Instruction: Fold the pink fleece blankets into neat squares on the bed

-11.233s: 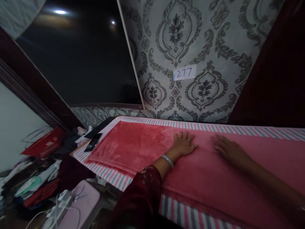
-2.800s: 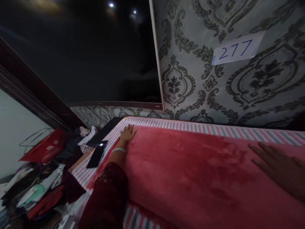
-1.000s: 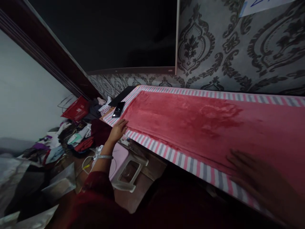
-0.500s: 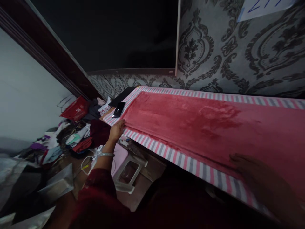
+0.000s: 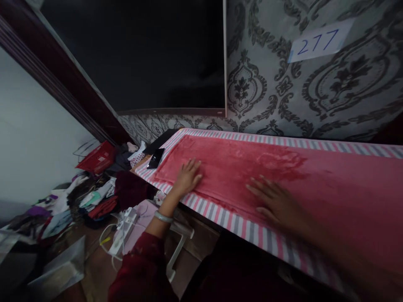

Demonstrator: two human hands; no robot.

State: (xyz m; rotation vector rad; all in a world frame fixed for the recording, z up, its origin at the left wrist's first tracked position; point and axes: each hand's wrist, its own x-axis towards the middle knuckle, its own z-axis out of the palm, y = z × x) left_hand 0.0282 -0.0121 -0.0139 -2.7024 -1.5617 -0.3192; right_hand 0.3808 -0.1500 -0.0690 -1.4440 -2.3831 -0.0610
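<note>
A long pink-red plush cloth (image 5: 226, 167), perhaps a folded blanket, lies flat along a table. Under it spreads a cloth with pink, grey and white stripes (image 5: 237, 222), its border showing around the plush. My left hand (image 5: 186, 178) rests on the left part of the plush with its fingers spread. On the plush nearer the middle, my right hand (image 5: 273, 201) lies palm down, fingers apart. Neither hand grips anything. Darker ruffled patches of pile show beyond my right hand.
A black phone (image 5: 155, 158) lies at the table's left end. Behind the table hangs a large dark screen (image 5: 141, 58). To the left on the floor are a clothes heap (image 5: 94, 197), a red basket (image 5: 98, 157) and a pink stool (image 5: 141, 218) with a white power strip (image 5: 125, 230).
My left hand has left the near left corner of the plush and moved right onto its surface. My right hand has shifted left and farther in. The view has tilted up slightly.
</note>
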